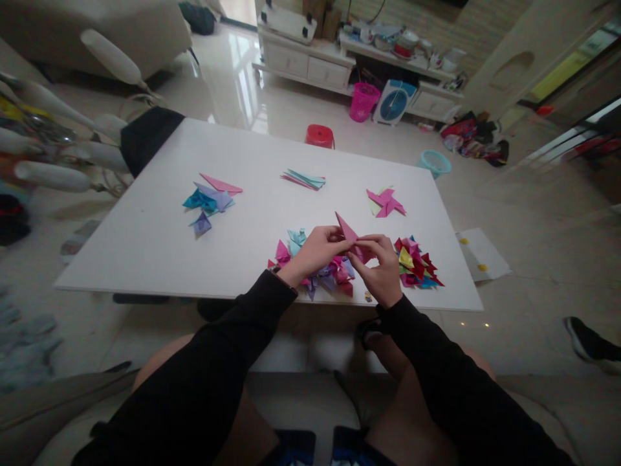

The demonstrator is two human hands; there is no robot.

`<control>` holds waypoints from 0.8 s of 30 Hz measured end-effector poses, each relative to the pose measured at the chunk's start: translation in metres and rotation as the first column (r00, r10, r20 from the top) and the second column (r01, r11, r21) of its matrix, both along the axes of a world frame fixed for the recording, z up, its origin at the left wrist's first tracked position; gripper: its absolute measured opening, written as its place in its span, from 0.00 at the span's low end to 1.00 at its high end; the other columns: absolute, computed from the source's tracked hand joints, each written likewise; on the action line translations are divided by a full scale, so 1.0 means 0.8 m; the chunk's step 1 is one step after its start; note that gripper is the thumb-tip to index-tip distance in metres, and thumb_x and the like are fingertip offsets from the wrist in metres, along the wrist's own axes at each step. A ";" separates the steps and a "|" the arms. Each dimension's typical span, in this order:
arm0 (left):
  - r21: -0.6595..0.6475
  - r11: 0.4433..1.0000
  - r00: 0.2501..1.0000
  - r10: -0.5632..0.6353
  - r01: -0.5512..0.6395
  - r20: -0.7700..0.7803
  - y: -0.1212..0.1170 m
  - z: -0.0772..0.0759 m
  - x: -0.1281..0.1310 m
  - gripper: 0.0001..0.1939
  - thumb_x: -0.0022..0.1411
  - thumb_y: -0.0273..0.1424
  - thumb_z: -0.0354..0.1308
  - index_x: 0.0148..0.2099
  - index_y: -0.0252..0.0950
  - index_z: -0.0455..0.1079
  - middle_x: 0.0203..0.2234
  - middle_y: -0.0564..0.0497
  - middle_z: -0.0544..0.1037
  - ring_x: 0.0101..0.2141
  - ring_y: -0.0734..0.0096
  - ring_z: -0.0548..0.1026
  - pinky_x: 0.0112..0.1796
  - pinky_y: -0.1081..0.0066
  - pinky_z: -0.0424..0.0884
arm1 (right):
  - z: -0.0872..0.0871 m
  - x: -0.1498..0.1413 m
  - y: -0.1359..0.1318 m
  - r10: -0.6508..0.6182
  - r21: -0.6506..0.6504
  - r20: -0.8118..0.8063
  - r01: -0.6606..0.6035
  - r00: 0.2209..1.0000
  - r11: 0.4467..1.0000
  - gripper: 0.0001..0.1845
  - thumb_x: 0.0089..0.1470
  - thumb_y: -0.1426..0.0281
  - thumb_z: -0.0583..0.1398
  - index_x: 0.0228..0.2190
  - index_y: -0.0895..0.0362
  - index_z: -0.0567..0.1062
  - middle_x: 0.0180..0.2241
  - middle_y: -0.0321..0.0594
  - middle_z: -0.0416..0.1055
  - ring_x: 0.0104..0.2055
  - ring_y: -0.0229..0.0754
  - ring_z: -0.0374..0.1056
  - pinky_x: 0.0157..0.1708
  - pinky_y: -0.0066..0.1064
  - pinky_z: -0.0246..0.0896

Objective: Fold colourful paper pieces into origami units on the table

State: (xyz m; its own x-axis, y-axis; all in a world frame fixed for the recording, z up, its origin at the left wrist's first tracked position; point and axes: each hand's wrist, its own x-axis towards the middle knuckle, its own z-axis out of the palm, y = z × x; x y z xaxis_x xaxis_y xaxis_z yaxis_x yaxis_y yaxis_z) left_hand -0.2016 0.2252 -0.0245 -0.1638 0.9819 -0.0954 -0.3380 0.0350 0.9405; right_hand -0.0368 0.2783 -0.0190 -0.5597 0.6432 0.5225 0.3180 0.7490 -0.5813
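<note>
Evidently we have a sharp-pointed pink folded-paper piece point(345, 226) held up between both hands, above the near side of the smooth white rectangular table point(145, 246). Our left hand point(317, 251) pinches it from one side between thumb and fingers, and our right hand point(383, 262) grips it from the other, fingertips drawn close together; one point of the paper stands free above them. The folds beneath our fingers are too small and covered for us to tell. To handle it well, we judge that the left pinch should be light but steady, just enough to stop the layers slipping, while the right fingertips line up the edges before pressing any crease flat. Squeezing too soon could set a crooked line, and thin paper would likely show it. We should also mind our reach: a loose heap of pink, purple and pale-blue folded-paper shapes point(343, 288) lies below our hands, and the black left sleeve point(242, 323) could scatter it. Near our right hand sits a second heap of red, yellow and blue folded-paper shapes point(416, 264), so sideways turns of that wrist are best made small.
</note>
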 end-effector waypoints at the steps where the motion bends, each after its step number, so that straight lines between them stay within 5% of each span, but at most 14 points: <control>1: -0.026 1.000 0.999 0.014 -0.014 0.029 0.001 0.000 0.000 0.06 0.60 0.24 0.65 0.41 0.29 0.78 0.33 0.44 0.84 0.34 0.70 0.81 0.41 0.69 0.77 | 0.001 0.000 0.000 -0.007 0.003 -0.005 0.007 1.000 1.000 0.07 0.57 0.68 0.66 0.39 0.52 0.80 0.42 0.44 0.74 0.47 0.49 0.70 0.48 0.44 0.67; 4: -0.097 0.993 0.995 0.072 -0.064 0.075 0.002 0.001 -0.003 0.04 0.62 0.22 0.62 0.40 0.29 0.77 0.28 0.47 0.82 0.30 0.74 0.79 0.41 0.69 0.77 | 0.004 0.003 0.005 -0.105 -0.047 -0.050 0.103 0.993 0.994 0.09 0.57 0.67 0.66 0.41 0.52 0.79 0.45 0.44 0.73 0.50 0.51 0.69 0.50 0.45 0.66; 7: -0.141 0.983 0.988 0.127 -0.114 0.090 0.002 0.003 -0.006 0.04 0.63 0.21 0.62 0.41 0.30 0.76 0.27 0.49 0.81 0.28 0.75 0.79 0.42 0.67 0.79 | -0.002 0.006 0.015 -0.190 -0.272 -0.102 0.157 0.976 0.949 0.13 0.55 0.65 0.67 0.43 0.51 0.77 0.46 0.42 0.75 0.49 0.49 0.71 0.47 0.42 0.67; 12: -0.150 0.975 0.982 0.176 -0.163 0.072 0.002 0.008 -0.013 0.05 0.62 0.21 0.63 0.41 0.31 0.74 0.27 0.50 0.81 0.28 0.75 0.79 0.41 0.69 0.79 | -0.027 0.008 0.034 -0.219 -0.716 -0.237 -0.018 0.947 0.698 0.13 0.49 0.60 0.70 0.34 0.53 0.78 0.29 0.35 0.75 0.31 0.40 0.69 0.34 0.34 0.65; 14: -0.143 0.975 0.981 0.183 -0.172 0.063 0.002 0.009 -0.017 0.05 0.62 0.21 0.62 0.41 0.31 0.74 0.27 0.50 0.80 0.28 0.76 0.79 0.40 0.70 0.79 | -0.033 0.009 0.037 -0.221 -0.758 -0.279 -0.073 0.934 0.648 0.11 0.47 0.61 0.71 0.31 0.54 0.78 0.26 0.34 0.74 0.28 0.38 0.67 0.32 0.33 0.63; 20: -0.125 0.947 0.953 0.302 -0.297 0.022 -0.002 0.007 -0.033 0.02 0.62 0.25 0.64 0.37 0.30 0.76 0.26 0.51 0.79 0.27 0.77 0.77 0.35 0.74 0.76 | -0.028 0.009 0.038 -0.217 -0.757 -0.344 -0.132 0.914 0.640 0.10 0.44 0.65 0.73 0.29 0.53 0.80 0.24 0.32 0.72 0.27 0.35 0.65 0.30 0.30 0.62; 24: -0.115 0.940 0.942 0.330 -0.322 0.058 -0.007 0.010 -0.040 0.03 0.61 0.25 0.65 0.36 0.29 0.77 0.25 0.50 0.79 0.27 0.77 0.78 0.37 0.72 0.77 | -0.029 -0.001 0.029 -0.303 -0.849 -0.374 -0.192 0.877 0.492 0.15 0.39 0.64 0.75 0.28 0.53 0.77 0.27 0.31 0.72 0.29 0.34 0.68 0.31 0.28 0.65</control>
State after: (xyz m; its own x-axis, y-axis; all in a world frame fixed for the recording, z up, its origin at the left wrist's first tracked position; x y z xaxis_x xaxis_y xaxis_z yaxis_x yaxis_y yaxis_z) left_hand -0.2335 0.2198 -0.0165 -0.4618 0.8600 -0.2171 -0.4169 0.0056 0.9090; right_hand -0.0373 0.3013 -0.0423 -0.3836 0.9125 -0.1422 -0.1215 -0.2026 -0.9717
